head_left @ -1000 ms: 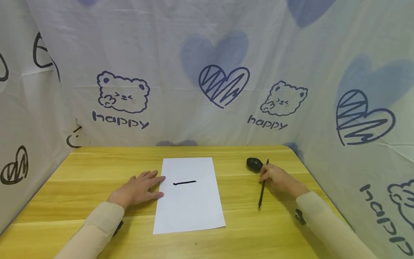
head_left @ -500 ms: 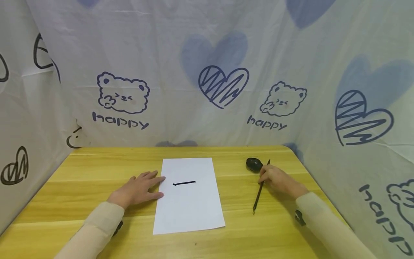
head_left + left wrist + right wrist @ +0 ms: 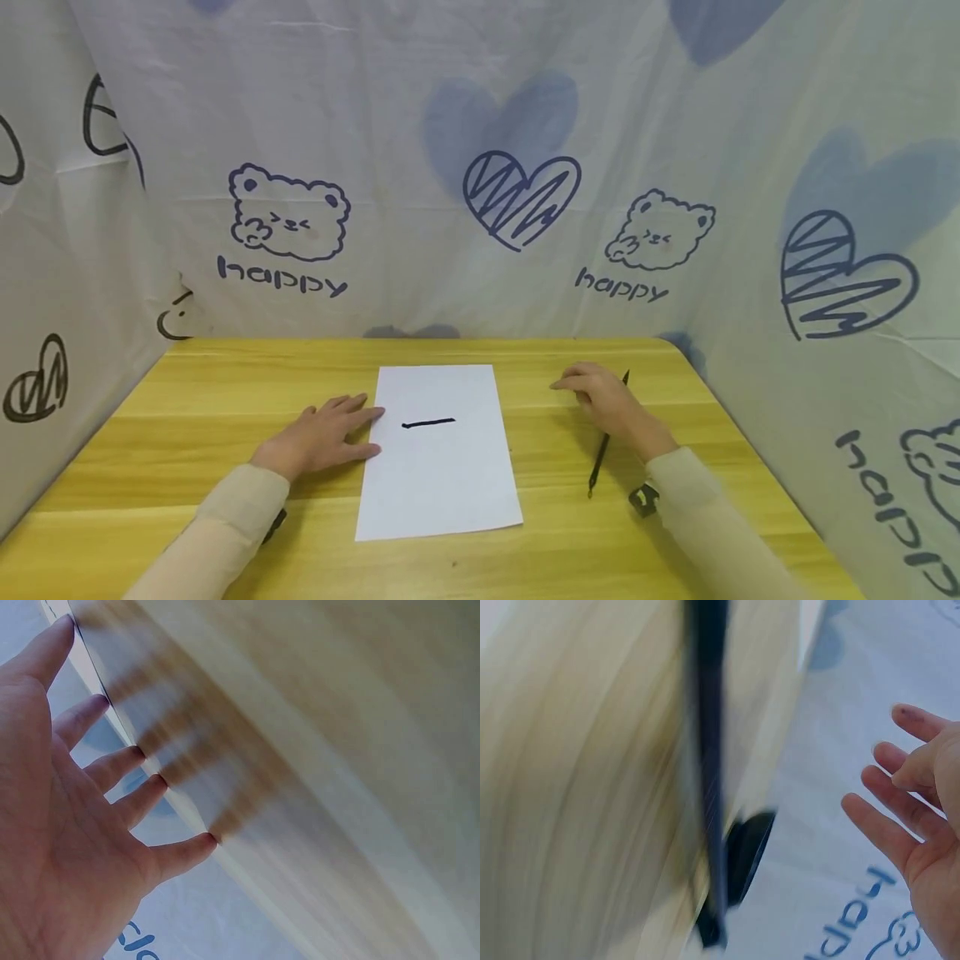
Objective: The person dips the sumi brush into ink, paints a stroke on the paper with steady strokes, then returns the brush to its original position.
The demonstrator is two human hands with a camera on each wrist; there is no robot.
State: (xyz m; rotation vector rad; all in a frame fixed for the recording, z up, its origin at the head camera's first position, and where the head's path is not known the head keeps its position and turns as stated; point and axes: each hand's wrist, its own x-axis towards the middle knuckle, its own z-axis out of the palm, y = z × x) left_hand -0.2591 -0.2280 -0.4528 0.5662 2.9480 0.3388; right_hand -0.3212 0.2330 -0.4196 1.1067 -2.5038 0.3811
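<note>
A white sheet of paper [image 3: 442, 483] with one black brush stroke [image 3: 428, 423] lies mid-table. My left hand [image 3: 322, 437] rests at its left edge, fingers spread, with fingertips [image 3: 180, 855] touching down in the left wrist view. My right hand [image 3: 603, 400] is off the brush and holds nothing; its fingers are loosely bent in the right wrist view. Partly under that hand and wrist, a dark writing brush [image 3: 600, 462] lies on the table. The black ink dish [image 3: 750, 855] shows beside the brush in the right wrist view; the hand hides it in the head view.
The yellow wood-grain table [image 3: 225, 375] is enclosed by white cloth [image 3: 405, 275] printed with hearts, bears and lettering at the back and both sides. A small dark device [image 3: 643, 500] sits under the right wrist.
My right hand has let go of the brush and moved left, over the ink dish. Before that, the brush's lower end swung slightly left. My left hand and the paper stay put.
</note>
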